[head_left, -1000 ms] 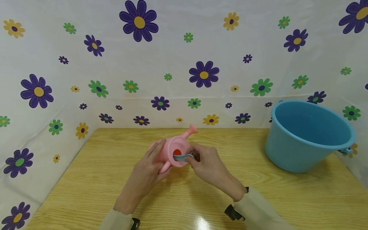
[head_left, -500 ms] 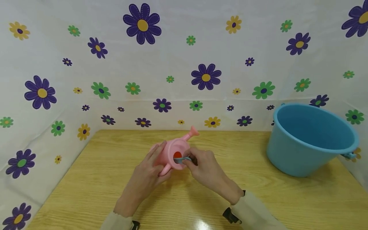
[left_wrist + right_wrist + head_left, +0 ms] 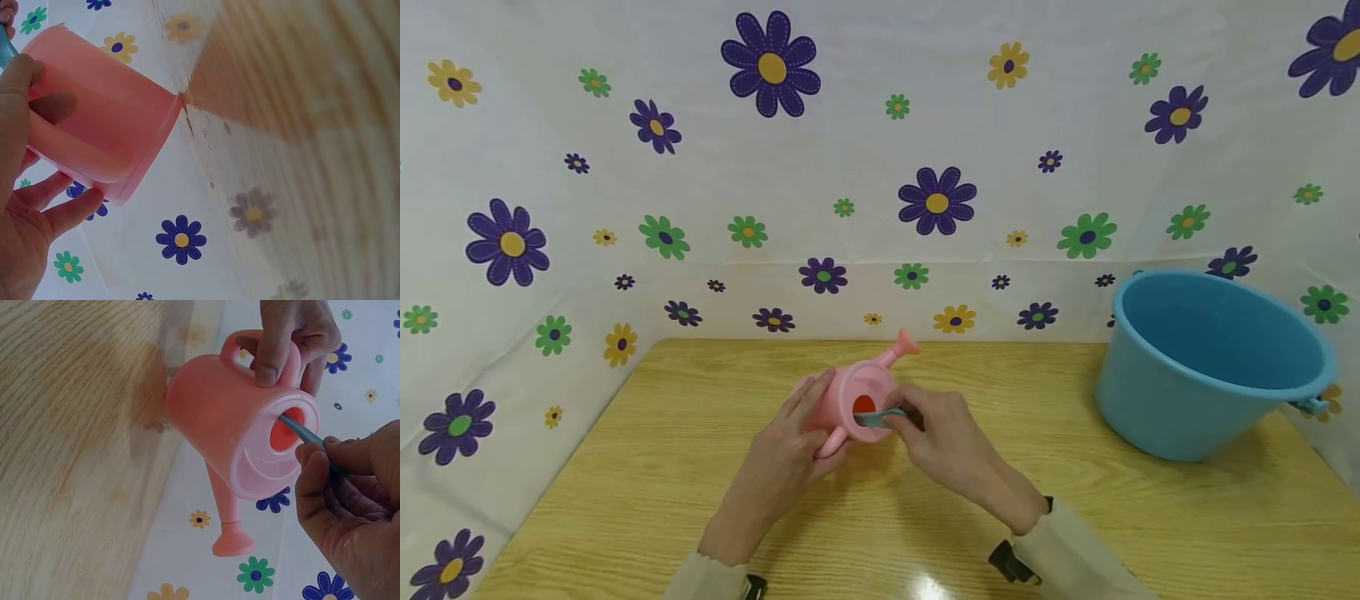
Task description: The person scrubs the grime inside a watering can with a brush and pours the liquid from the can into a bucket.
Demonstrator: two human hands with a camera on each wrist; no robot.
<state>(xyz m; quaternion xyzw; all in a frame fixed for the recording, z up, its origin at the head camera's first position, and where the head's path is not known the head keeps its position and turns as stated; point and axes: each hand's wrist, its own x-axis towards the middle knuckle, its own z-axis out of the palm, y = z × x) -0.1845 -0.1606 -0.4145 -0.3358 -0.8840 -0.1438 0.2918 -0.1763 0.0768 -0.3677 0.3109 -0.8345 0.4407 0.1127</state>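
Note:
A pink watering can (image 3: 832, 407) lies tilted on its base edge, its round mouth facing me and its spout toward the back right. My left hand (image 3: 778, 454) grips it at its handle and body; in the right wrist view, the thumb presses the can's wall beside the handle. Between thumb and fingers, my right hand (image 3: 951, 442) pinches a slim blue-green tool (image 3: 302, 431). The tool's far end goes through the can's red-looking opening (image 3: 287, 440) and is hidden inside, so its kind does not show.
A large blue bucket (image 3: 1165, 408) stands on the right of the wooden table (image 3: 662, 417). Behind and at the sides hangs a white flowered sheet (image 3: 850, 158), close past the table's back edge.
The right hand's pinch and the tool have shifted slightly at the can's mouth. The whole head view has tipped a little; the left hand keeps its grip on the can.

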